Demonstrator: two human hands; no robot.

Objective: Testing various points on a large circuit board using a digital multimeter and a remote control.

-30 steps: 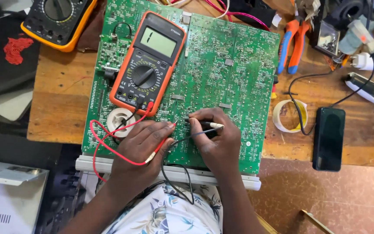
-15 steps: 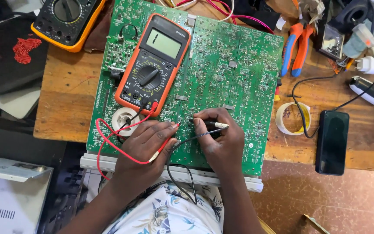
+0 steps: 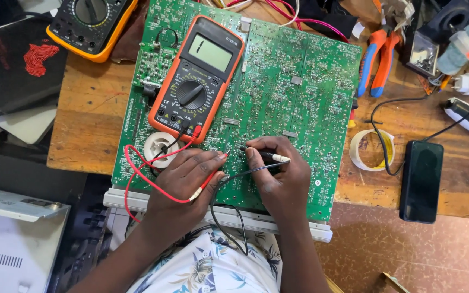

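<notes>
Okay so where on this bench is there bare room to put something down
Bare wood lies on the wooden bench left of the green circuit board, below the yellow multimeter. Another strip runs along the right edge between the tape roll, black phone and beyond. The top right, around the orange-blue pliers and chargers, is crowded.

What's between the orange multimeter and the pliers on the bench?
Head view: only bare green circuit board lies between the multimeter and the pliers. Both hands work lower down, nearer the person.
</notes>
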